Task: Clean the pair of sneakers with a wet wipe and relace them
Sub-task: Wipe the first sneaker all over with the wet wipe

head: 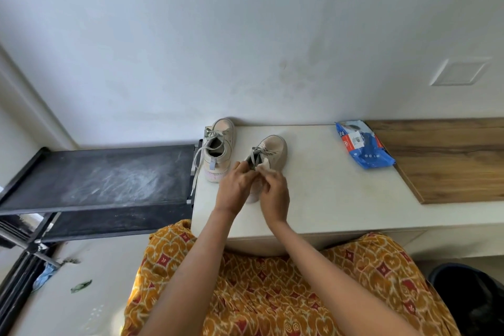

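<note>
Two pale beige sneakers stand on a white counter [327,199], toes toward the wall. The left sneaker [219,148] sits at the counter's left edge, its grey lace [197,169] loose and hanging over the side. The right sneaker [271,154] is in front of me with grey laces threaded near its tongue. My left hand [236,188] and my right hand [274,191] meet at this shoe's opening, fingers curled and pinching the lace ends. The heel is hidden behind my hands. No loose wet wipe is visible.
A blue wet-wipe pack [362,144] lies at the back right of the counter beside a wooden board [450,161]. A black rack shelf [109,174] adjoins the counter's left side. A dark bin [469,297] stands at the lower right. My patterned orange garment [272,294] fills the foreground.
</note>
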A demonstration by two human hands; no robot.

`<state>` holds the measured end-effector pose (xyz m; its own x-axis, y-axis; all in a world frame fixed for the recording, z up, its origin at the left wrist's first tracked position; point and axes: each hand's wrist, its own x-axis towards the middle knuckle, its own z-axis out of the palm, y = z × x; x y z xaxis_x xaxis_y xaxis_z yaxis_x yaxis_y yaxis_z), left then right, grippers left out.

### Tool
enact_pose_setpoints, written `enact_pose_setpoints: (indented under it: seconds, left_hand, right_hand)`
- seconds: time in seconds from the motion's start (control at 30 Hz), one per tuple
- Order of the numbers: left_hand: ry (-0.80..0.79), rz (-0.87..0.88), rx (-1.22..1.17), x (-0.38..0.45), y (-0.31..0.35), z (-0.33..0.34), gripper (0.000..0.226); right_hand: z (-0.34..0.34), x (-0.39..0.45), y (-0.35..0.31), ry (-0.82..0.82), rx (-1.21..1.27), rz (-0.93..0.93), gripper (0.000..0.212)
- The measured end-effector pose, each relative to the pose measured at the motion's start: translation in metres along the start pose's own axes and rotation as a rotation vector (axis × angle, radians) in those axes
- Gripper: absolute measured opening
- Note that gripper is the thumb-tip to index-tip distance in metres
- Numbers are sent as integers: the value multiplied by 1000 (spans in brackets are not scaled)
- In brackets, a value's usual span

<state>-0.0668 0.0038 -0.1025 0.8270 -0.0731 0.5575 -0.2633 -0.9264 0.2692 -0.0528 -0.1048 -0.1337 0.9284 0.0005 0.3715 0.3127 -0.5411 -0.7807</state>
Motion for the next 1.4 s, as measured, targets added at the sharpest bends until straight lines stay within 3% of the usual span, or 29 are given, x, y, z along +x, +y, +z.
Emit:
enact_pose_setpoints:
  seconds: [0.17, 0.33, 0.43, 0.53, 0.67, 0.77, 0.97, 1.13, 1.27, 1.4]
  left_hand:
    - [24, -34, -20, -1, 4, 0, 9]
    - [-101, -129, 54, 12, 11, 4, 3]
    - [-156, -178, -13, 21, 17, 4, 11]
    - [-92, -247, -183, 17, 18, 3, 11]
    - [-53, -437, -456, 14, 9, 1, 6]
    - [-51, -565, -501, 5, -3, 5, 10]
    - [-42, -559, -571, -1, -7, 7, 8]
    - [-3, -583, -529, -6, -14, 11, 10]
    - [-1, -584, -537, -5, -12, 13, 12]
    - [36, -601, -539, -8, -12, 13, 11]
  right_hand:
    - [-15, -2, 11, -81, 119, -25, 33]
    - [-41, 33, 22, 97, 204, 163, 31]
    - [-60, 52, 27, 108, 140, 155, 33]
    - [-77, 64, 33, 87, 75, 118, 34]
    - [-89, 78, 44, 13, -174, 143, 33]
    - [-91, 86, 48, -60, -287, 188, 34]
    - [-76, 105, 25, -125, -452, -44, 37]
    - [-57, 112, 14, -170, -495, 29, 38]
    - [-52, 107, 9, -251, -692, -134, 37]
    - [-40, 62, 0, -215, -679, -313, 36]
